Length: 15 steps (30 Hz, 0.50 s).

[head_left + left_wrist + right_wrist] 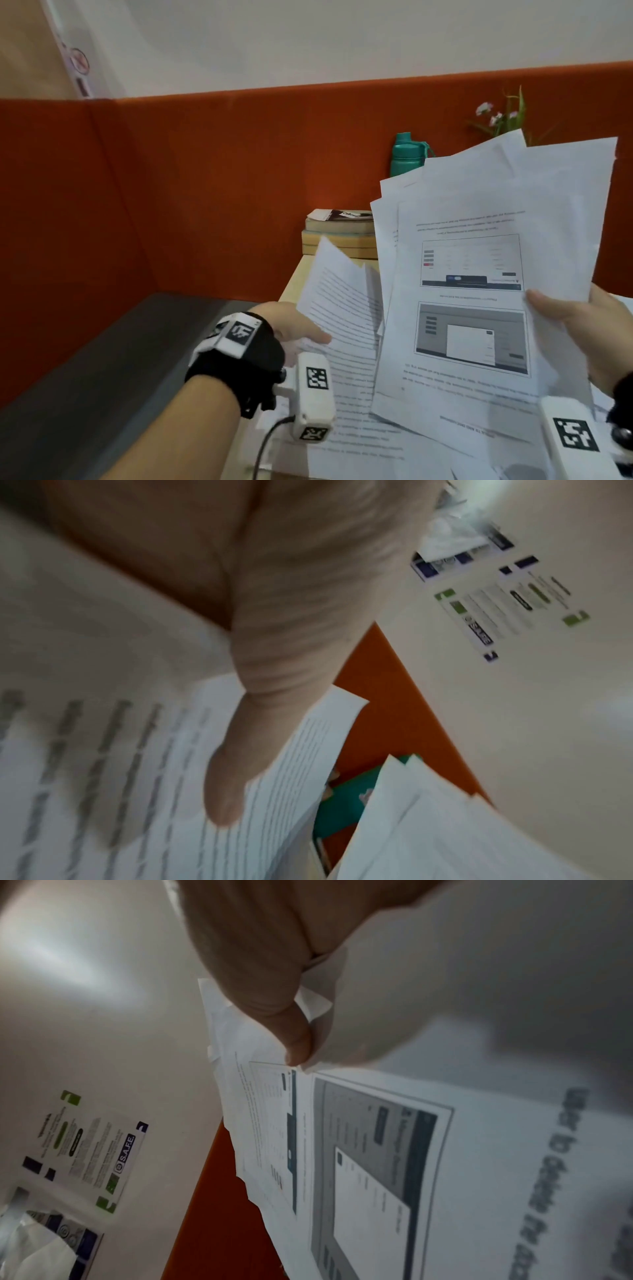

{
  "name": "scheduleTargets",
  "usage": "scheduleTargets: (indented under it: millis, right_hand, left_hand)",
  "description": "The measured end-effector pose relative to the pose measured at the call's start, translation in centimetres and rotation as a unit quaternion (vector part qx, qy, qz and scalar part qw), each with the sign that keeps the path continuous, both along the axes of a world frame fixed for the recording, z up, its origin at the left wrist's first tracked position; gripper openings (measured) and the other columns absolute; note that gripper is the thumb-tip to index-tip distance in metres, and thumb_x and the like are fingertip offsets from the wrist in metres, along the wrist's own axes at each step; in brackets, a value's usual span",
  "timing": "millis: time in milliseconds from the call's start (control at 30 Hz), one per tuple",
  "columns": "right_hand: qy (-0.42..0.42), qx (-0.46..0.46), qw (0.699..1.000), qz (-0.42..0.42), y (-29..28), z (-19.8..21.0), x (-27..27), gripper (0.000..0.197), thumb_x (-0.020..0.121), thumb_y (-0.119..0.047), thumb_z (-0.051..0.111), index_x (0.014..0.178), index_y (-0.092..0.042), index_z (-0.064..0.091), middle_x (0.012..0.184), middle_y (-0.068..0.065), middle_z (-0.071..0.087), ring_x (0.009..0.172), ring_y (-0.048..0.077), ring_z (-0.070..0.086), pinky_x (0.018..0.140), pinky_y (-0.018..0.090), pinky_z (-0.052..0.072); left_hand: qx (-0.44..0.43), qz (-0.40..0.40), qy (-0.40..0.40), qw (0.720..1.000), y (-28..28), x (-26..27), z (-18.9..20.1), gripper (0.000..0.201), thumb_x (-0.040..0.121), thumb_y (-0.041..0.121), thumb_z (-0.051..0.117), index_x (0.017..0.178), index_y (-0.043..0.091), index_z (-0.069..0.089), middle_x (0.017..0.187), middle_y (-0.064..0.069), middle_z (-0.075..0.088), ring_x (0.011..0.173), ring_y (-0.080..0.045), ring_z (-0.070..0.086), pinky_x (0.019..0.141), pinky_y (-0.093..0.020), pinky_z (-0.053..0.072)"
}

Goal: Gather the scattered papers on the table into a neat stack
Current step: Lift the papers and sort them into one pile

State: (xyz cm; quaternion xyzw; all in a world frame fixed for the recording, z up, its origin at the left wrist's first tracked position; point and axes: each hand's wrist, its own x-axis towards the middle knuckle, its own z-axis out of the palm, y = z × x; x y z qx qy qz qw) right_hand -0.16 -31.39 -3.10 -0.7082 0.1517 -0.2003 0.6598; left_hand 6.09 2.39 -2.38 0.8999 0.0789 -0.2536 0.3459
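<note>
Now, left hand (294, 329): we pinch a text sheet (342, 308) lifted off the desk (294, 281).
Right hand (589, 325): we grip the fanned papers (479, 274), just beside that sheet.

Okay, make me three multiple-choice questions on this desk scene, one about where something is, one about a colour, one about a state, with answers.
1. Where is the bottle?
A. against the partition
B. in a hand
C. on the books

2. What colour is the bottle?
A. red
B. teal
C. yellow

3. How is the bundle of papers in the right hand?
A. squared
B. fanned unevenly
C. rolled

Answers:
1 A, it stands at the orange wall.
2 B, its body and cap are teal.
3 B, its corners splay out.
</note>
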Motion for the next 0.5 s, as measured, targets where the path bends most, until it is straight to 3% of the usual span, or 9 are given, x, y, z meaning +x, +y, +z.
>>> scheduleTargets:
  millis: [33,100,200,300,367,433,500]
  right_hand:
    - [0.005,-0.001,1.0,0.001,0.0,-0.2,0.1,0.037,0.085,-0.012,0.065,0.122,-0.015,0.062,0.094,-0.003,0.075,0.095,0.033,0.066,0.093,0.051,0.048]
    - [0.016,-0.006,1.0,0.003,0.3,-0.7,0.1,0.036,0.085,-0.015,0.065,0.121,-0.017,0.062,0.1,0.003,0.073,0.095,0.035,0.066,0.091,0.054,0.048]
    - [0.026,-0.02,0.999,-0.003,0.4,-1.3,0.0,0.035,0.081,-0.019,0.069,0.116,-0.016,0.064,0.101,0.006,0.073,0.094,0.037,0.067,0.088,0.056,0.05]
    - [0.018,-0.024,0.999,-0.021,0.0,-1.2,-0.3,0.03,0.083,-0.014,0.068,0.113,-0.015,0.064,0.078,-0.006,0.077,0.087,0.032,0.067,0.085,0.047,0.051]
    - [0.014,-0.018,1.0,-0.02,0.0,-1.0,-0.6,0.029,0.085,-0.011,0.066,0.113,-0.016,0.063,0.07,-0.007,0.075,0.082,0.029,0.064,0.082,0.042,0.049]
    - [0.019,-0.02,1.0,-0.01,0.3,-1.1,-0.9,0.033,0.086,-0.013,0.065,0.118,-0.013,0.062,0.09,0.004,0.073,0.089,0.033,0.065,0.085,0.046,0.05]
    - [0.02,-0.018,1.0,-0.001,0.6,-1.2,-1.0,0.036,0.086,-0.015,0.066,0.122,-0.013,0.061,0.103,0.011,0.07,0.094,0.036,0.065,0.083,0.046,0.05]
  left_hand:
    - [0.021,-0.01,0.005,1.0,-0.6,-0.3,-0.1,0.085,0.06,0.043,0.083,0.132,0.007,0.055,0.135,-0.006,0.06,0.122,-0.027,0.057,0.103,-0.039,0.045]
    - [0.068,-0.016,-0.011,0.998,-1.9,-0.9,-0.9,0.072,0.073,0.034,0.08,0.132,0.004,0.051,0.136,-0.008,0.057,0.121,-0.028,0.057,0.1,-0.038,0.047]
    - [0.052,0.022,-0.028,0.998,-3.0,-1.0,-2.7,0.061,0.076,0.021,0.079,0.126,-0.003,0.052,0.123,-0.016,0.064,0.111,-0.03,0.064,0.094,-0.041,0.052]
    - [-0.031,0.069,-0.048,0.996,-1.9,-0.1,-3.4,0.053,0.076,0.02,0.078,0.119,-0.007,0.059,0.105,-0.016,0.071,0.094,-0.027,0.068,0.084,-0.036,0.054]
    - [-0.054,0.091,-0.087,0.991,-0.6,0.0,-3.6,0.051,0.079,0.02,0.076,0.121,-0.003,0.06,0.114,-0.016,0.069,0.103,-0.029,0.066,0.09,-0.038,0.052]
    - [-0.072,0.101,-0.11,0.986,0.3,-0.3,-3.6,0.053,0.076,0.019,0.076,0.123,-0.002,0.06,0.117,-0.017,0.069,0.104,-0.029,0.066,0.095,-0.04,0.051]
    - [-0.095,0.132,-0.14,0.977,1.2,-0.7,-2.7,0.048,0.075,0.012,0.075,0.118,-0.005,0.063,0.113,-0.023,0.07,0.097,-0.028,0.068,0.091,-0.04,0.053]
